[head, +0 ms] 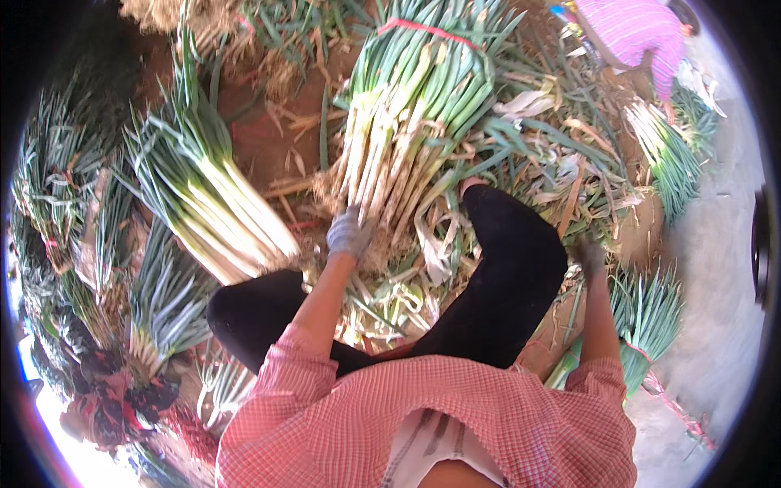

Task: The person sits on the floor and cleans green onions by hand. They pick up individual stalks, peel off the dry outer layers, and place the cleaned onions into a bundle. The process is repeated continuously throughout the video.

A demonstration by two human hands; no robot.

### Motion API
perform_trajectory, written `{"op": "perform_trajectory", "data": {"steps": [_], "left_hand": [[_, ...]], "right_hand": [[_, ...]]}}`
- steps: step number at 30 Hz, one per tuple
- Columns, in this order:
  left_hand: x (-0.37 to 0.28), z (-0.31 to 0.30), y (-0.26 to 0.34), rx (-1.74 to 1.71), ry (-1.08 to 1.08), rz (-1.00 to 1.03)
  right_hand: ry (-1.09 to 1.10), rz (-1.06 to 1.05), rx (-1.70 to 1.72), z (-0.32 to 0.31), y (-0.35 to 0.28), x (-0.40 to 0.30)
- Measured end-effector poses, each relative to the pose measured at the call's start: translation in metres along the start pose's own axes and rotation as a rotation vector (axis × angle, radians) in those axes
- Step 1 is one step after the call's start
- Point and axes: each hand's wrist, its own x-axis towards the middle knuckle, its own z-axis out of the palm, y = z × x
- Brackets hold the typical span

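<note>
In a grey knit glove, my left hand (351, 235) is curled around the root end of a green onion stalk, at the lower edge of a large bundle. That bundle of green onions (421, 104) lies before me, its pale, soil-stained stalks towards me and a red tie (427, 29) around its leaves. My right hand (589, 257), gloved too and blurred by motion, is out beside my right knee, over loose leaf scraps; its fingers cannot be made out. Left of the big bundle lies a pile of green onions (226, 201) with clean white stalks.
Peeled leaves and husks (549, 146) litter the ground. A tied bundle (647, 311) sits at my right, with a pink strap (677, 405) nearby. More bundles (55, 177) line the left. A person in a pink striped top (637, 27) bends over green onions (662, 152) at upper right.
</note>
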Motion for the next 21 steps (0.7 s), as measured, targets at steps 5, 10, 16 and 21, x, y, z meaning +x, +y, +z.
{"op": "perform_trajectory", "data": {"steps": [5, 10, 16, 21], "left_hand": [[0.006, 0.028, 0.015, 0.112, 0.047, -0.032], [0.030, 0.016, 0.024, -0.072, -0.149, -0.133], [0.023, 0.004, 0.033, -0.169, -0.332, 0.034], [0.069, 0.014, 0.000, -0.049, 0.243, -0.153]], "right_hand": [[-0.372, -0.143, 0.056, 0.156, -0.268, -0.053], [-0.828, -0.045, -0.233, 0.295, -0.308, -0.034], [-0.574, -0.058, -0.723, 0.460, -0.249, -0.066], [-0.399, -0.083, -0.713, 0.473, -0.236, -0.071]]}}
